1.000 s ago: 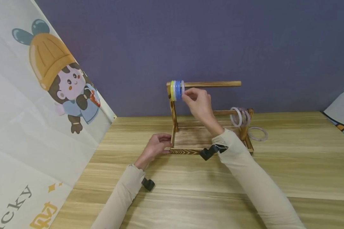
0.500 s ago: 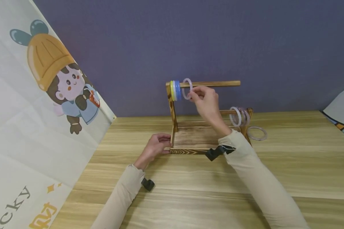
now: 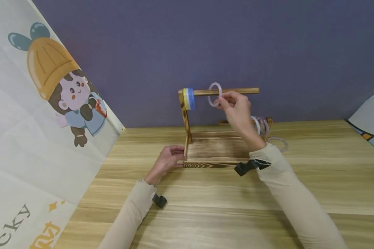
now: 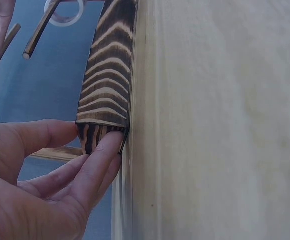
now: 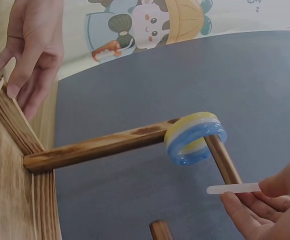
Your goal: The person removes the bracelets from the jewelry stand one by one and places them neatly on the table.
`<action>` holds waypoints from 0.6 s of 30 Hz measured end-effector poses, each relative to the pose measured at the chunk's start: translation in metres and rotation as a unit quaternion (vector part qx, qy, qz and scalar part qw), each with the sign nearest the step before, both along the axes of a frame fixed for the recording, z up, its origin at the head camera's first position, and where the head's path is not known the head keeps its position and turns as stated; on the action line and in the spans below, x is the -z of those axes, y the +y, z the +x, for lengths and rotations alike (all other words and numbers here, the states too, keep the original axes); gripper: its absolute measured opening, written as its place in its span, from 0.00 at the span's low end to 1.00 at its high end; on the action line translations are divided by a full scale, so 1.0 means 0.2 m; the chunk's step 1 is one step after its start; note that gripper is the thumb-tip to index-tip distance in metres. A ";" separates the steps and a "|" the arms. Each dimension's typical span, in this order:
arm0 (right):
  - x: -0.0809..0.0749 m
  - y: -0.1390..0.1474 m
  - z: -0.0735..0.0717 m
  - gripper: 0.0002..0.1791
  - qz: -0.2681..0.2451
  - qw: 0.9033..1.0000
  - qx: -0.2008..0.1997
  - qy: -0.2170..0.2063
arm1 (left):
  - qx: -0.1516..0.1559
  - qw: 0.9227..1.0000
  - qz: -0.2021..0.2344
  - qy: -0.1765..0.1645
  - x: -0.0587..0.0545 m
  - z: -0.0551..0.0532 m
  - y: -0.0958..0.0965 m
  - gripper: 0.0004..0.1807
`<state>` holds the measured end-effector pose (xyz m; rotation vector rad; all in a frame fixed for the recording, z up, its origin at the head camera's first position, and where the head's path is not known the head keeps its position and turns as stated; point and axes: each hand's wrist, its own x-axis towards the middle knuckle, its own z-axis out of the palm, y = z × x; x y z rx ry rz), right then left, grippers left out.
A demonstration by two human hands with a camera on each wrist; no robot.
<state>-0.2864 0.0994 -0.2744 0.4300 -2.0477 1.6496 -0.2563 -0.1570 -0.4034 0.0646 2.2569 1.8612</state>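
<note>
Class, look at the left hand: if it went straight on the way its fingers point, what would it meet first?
The end of the wooden stand's base. The left hand's fingers appear to rest against it, so there seems to be no gap.

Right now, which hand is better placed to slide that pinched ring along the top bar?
Probably the right hand: it pinches the ring around the top bar. The left hand is lower, at the rack's base.
</note>
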 end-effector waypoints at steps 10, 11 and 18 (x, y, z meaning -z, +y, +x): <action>0.03 0.11 0.03 0.13 0.021 0.999 0.031 0.011 | 0.001 1.000 -0.004 0.007 -0.02 0.03 -0.01 0.21; 0.03 0.12 0.03 0.13 0.023 0.999 0.036 0.011 | 0.001 1.000 -0.005 0.008 -0.02 0.03 -0.01 0.21; 0.02 0.21 0.06 0.14 0.017 0.998 0.051 0.026 | 0.001 1.000 0.000 0.000 -0.03 0.04 0.00 0.21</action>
